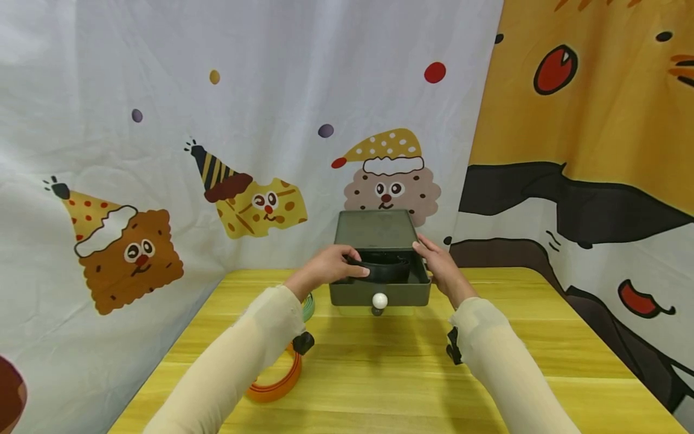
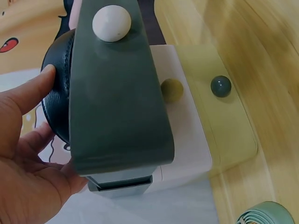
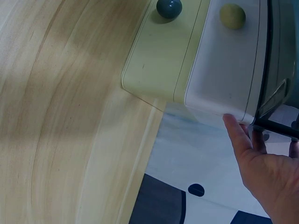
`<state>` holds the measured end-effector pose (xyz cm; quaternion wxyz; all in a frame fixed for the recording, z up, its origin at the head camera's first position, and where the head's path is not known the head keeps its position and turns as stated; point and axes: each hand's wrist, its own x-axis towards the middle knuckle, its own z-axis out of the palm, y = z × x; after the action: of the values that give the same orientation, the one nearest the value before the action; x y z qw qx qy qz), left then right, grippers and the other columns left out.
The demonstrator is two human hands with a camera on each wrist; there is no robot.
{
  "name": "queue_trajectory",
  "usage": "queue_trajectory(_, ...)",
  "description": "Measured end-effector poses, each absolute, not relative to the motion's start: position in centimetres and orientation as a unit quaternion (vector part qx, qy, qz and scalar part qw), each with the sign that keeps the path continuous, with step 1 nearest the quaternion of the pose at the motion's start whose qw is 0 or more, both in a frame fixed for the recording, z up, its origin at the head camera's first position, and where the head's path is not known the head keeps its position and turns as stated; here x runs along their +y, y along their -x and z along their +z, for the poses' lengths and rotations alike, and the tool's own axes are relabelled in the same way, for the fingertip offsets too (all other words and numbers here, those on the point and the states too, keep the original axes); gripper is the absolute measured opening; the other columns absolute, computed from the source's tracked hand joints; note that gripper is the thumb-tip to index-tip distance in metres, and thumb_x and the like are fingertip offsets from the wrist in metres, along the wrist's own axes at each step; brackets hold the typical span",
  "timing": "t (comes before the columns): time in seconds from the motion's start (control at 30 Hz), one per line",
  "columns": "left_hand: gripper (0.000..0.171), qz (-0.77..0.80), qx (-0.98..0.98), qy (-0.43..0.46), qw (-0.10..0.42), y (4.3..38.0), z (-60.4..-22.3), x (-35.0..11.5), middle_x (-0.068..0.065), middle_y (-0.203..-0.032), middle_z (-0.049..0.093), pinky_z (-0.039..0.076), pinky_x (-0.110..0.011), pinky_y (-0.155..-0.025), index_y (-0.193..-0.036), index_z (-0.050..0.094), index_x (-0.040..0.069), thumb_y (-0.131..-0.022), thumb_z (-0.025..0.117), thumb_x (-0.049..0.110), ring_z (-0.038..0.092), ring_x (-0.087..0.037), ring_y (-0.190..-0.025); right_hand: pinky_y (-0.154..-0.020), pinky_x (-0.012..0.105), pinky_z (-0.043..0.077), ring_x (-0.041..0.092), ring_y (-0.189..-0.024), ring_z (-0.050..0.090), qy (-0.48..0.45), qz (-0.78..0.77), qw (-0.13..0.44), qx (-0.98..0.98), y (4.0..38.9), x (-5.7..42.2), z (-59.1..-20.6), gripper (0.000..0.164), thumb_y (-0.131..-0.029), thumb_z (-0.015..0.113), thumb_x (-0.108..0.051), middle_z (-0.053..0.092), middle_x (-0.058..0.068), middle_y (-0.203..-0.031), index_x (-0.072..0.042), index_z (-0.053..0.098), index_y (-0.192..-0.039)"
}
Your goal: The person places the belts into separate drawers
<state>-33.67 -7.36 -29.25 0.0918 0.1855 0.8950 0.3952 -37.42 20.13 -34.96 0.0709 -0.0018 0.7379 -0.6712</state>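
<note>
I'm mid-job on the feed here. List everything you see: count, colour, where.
Cabinet: 1, grey-green top, at the table's far side
Top drawer: 1, grey-green, pulled out
Middle drawer: 1, white, below it
Bottom drawer: 1, pale yellow, lowest
Knobs: 3, white, yellow, dark grey, one per drawer
Black roll: 1, black, at the top drawer's opening
Green roll: 1, green, on the table, left
Orange roll: 1, orange, table, nearer
Table: 1, yellowish wood, beneath everything
Backdrop: white and orange, cartoon-printed, behind
Sleeves: 2, cream, both arms
Left grip: 1, bare, pinching the black roll
Right grip: 1, bare, against the cabinet's right side
</note>
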Motion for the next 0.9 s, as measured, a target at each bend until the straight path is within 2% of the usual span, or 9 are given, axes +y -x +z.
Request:
queue_trajectory(0.13,0.031,0.383,0.902,-0.184,0.074,33.7,-29.5,-6.9,-0.006,-0.091,0.061,0.044,-0.033,-0.064,-0.106,0.063,0.012,-0.089,0.076,0.034,0.052,-0.022,-0.072,-0.112,0.067,0.018,0.046,-0.147,0.007,0.008,-0.668,0.075,0.740,36.2,19.8,-33.8,0.062,-0.107,0.043,-0.038,0.001,0.009,-0.166,-0.029,0.013,-0.160)
queue_trajectory(0.23,0.030,0.375,0.907,-0.180,0.067,33.7,-29.6,-6.6,-0.006,-0.093,0.061,0.043,-0.033,-0.065,-0.106,0.063,0.012,-0.090,0.076,0.034,0.049,-0.018,-0.071,-0.112,0.067,0.018,0.045,-0.147,0.006,0.008,-0.667,0.072,0.741,36.7,19.9,-34.3,0.062,-0.106,0.044,-0.041,0.001,0.007,-0.166,-0.031,0.013,-0.160)
queue_trajectory(0.33,0.030,0.364,0.912,-0.180,0.061,33.7,-29.7,-6.3,-0.005,-0.094,0.061,0.044,-0.033,-0.066,-0.106,0.063,0.012,-0.089,0.077,0.033,0.051,-0.019,-0.072,-0.112,0.066,0.018,0.044,-0.148,0.007,0.005,-0.667,0.067,0.742,37.8,20.2,-35.4,0.062,-0.105,0.045,-0.044,0.002,0.004,-0.166,-0.036,0.015,-0.159)
queue_trajectory(0.5,0.031,0.346,0.920,-0.180,0.036,33.6,-30.0,-6.2,-0.006,-0.107,0.060,0.048,-0.035,-0.073,-0.107,0.065,0.011,-0.086,0.080,0.029,0.054,-0.022,-0.085,-0.112,0.065,0.020,0.045,-0.147,0.009,0.006,-0.668,0.062,0.741,38.4,20.4,-36.3,0.064,-0.103,0.046,-0.050,0.002,0.002,-0.166,-0.039,0.015,-0.158)
queue_trajectory(0.67,0.037,0.392,0.905,-0.168,0.003,33.6,-29.7,-6.6,-0.015,-0.125,0.055,0.050,-0.043,-0.084,-0.117,0.064,0.006,-0.088,0.079,0.024,0.054,-0.027,-0.101,-0.111,0.065,0.023,0.046,-0.147,0.012,0.011,-0.669,0.057,0.741,38.4,20.5,-36.4,0.064,-0.103,0.046,-0.049,0.004,0.003,-0.166,-0.037,0.015,-0.159)
queue_trajectory(0.9,0.038,0.411,0.897,-0.163,0.000,33.1,-29.4,-7.1,-0.015,-0.130,0.056,0.050,-0.044,-0.087,-0.121,0.064,0.014,-0.089,0.077,0.030,0.054,-0.026,-0.110,-0.111,0.064,0.025,0.046,-0.146,0.012,0.009,-0.667,0.055,0.743,38.6,20.5,-36.5,0.064,-0.103,0.046,-0.049,0.004,0.003,-0.166,-0.037,0.016,-0.159)
